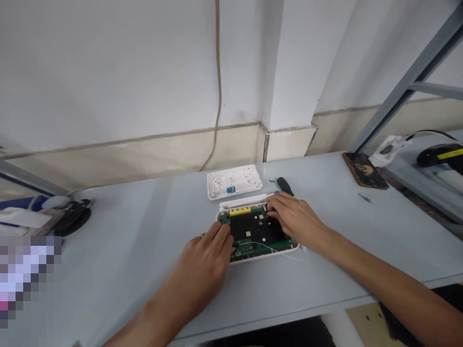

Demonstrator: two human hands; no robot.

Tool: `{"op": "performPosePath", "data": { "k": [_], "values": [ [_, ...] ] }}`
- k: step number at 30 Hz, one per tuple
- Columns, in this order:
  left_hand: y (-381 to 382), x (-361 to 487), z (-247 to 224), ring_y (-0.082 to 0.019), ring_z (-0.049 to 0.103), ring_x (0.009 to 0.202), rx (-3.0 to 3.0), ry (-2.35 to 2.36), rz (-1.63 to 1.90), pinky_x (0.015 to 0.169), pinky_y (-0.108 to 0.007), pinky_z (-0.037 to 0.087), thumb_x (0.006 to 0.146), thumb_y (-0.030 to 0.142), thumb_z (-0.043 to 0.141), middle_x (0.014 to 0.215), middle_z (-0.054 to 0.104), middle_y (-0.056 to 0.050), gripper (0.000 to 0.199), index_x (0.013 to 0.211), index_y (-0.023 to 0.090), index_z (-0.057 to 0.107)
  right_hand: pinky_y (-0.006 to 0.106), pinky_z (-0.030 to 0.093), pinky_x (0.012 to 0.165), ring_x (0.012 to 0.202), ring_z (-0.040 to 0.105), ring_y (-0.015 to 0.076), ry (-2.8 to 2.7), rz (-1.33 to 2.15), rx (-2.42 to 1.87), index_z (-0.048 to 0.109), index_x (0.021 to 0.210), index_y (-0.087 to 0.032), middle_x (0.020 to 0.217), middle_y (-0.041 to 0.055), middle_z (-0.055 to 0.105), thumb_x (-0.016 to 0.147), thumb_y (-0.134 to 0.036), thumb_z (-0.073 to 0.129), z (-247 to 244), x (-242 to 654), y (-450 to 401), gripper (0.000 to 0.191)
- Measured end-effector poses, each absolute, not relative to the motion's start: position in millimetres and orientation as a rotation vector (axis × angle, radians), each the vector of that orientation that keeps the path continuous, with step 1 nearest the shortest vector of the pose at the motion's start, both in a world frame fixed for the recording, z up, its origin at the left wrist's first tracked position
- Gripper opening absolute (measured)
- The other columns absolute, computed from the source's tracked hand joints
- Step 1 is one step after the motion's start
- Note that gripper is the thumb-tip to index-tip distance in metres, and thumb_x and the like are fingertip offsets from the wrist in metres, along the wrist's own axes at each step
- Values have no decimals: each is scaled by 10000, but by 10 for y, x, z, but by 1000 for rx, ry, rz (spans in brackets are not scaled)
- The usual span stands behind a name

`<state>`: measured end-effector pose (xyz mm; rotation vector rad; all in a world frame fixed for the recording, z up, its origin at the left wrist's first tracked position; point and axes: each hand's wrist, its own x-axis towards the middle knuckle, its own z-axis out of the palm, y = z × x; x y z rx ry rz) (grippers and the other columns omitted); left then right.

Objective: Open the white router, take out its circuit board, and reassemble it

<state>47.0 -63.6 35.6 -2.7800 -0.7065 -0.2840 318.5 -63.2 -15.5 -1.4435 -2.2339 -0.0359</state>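
A green circuit board (258, 248) with a black plate and a row of yellow ports lies in a white router housing (249, 259) on the table. My left hand (208, 260) is closed at the board's left edge, its fingertips curled over the rim. My right hand (291, 214) is closed at the board's far right part, fingertips beside a small silver part; the exact contact is hidden. A thin white wire (260, 244) runs across the board's near side and past the housing.
Behind the housing lie a white perforated cover (235, 182) with a blue part and a white strip (240, 201). A dark-handled screwdriver (285, 185) is partly behind my right hand. A dark block (365, 171) sits by the frame post; more equipment (68, 214) stands at left.
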Motion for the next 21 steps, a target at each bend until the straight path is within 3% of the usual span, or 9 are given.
{"op": "performPosePath", "data": {
  "k": [8, 13, 21],
  "values": [
    [-615, 480, 394, -262, 628, 861, -2890, -758, -377, 507, -317, 444, 987, 98, 558, 871, 642, -72, 177, 831, 173, 590, 400, 568, 745, 1019, 668, 266, -2226, 117, -1413, 540, 940, -201, 1104, 103, 710, 986, -43, 481, -147, 3235, -640, 175],
    [-623, 464, 503, -266, 629, 925, -2963, -766, -385, 541, -320, 487, 1017, 126, 537, 926, 650, -78, 163, 874, 166, 606, 437, 570, 883, 1133, 639, 276, -2167, 259, -1387, 485, 911, -224, 1180, 109, 689, 953, -4, 472, -151, 3241, -631, 224],
    [-708, 580, 322, -259, 645, 866, -2943, -735, -426, 593, -364, 548, 1017, 97, 512, 918, 648, -81, 199, 857, 152, 617, 448, 575, 850, 1050, 647, 276, -2224, 202, -1393, 498, 921, -214, 1154, 115, 703, 955, -9, 472, -133, 3302, -596, 210]
  ]
}}
